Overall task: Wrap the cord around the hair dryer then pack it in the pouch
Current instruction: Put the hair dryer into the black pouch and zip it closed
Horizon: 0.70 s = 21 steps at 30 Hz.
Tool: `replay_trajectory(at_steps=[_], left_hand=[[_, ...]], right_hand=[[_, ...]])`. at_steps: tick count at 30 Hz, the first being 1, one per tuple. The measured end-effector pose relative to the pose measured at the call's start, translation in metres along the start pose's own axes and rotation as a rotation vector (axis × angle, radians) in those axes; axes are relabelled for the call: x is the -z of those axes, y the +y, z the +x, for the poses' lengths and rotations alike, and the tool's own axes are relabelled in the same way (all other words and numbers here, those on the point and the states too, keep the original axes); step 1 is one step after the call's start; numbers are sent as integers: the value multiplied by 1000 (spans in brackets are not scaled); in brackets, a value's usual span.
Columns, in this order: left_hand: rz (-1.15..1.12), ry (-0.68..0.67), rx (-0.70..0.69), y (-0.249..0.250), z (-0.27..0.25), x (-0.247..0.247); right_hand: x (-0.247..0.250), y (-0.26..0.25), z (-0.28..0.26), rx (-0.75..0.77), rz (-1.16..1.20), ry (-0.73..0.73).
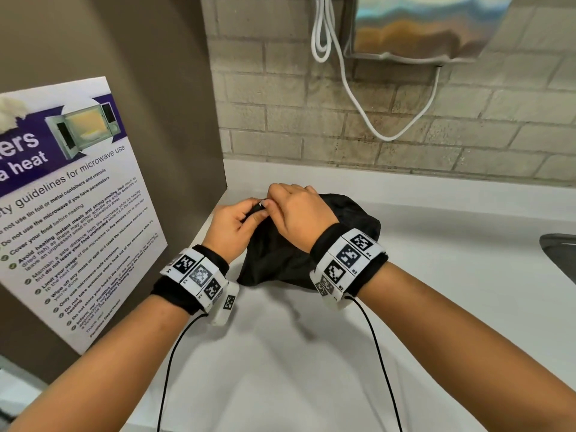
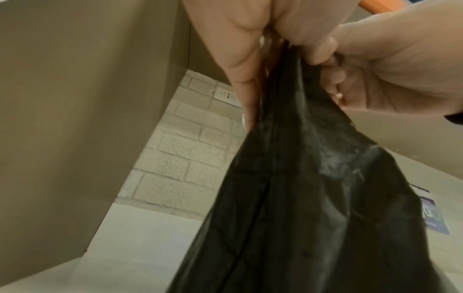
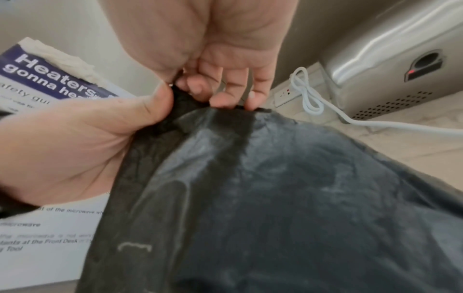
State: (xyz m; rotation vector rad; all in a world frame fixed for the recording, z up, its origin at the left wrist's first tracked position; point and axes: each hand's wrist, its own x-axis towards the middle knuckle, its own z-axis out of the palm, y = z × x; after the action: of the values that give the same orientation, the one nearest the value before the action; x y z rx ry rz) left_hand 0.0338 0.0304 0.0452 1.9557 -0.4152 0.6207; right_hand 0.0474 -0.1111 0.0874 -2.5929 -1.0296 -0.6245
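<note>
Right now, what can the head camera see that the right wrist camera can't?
Only the head view shows the wristbands with square codes, the sink edge and the whole white counter.

Only the right wrist view shows the wall socket, the red light under the metal dispenser and the poster's word "Heaters".

Both show the left hand and right hand pinching the gathered top of the black pouch, the microwave poster and the white cable.

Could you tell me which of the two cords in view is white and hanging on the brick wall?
The white cord looped beneath the steel wall unit; the thin black wire trails from the wrist instead.
</note>
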Motion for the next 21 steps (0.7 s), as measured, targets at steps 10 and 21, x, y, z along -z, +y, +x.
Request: replay_trajectory(at_steps=[10, 21], left_hand=[[-4, 55, 98, -15, 1, 10], [66, 128, 91, -27, 6, 13]], right_hand=[[21, 58, -11, -259, -252, -69], [17, 171, -79, -834, 53, 12]])
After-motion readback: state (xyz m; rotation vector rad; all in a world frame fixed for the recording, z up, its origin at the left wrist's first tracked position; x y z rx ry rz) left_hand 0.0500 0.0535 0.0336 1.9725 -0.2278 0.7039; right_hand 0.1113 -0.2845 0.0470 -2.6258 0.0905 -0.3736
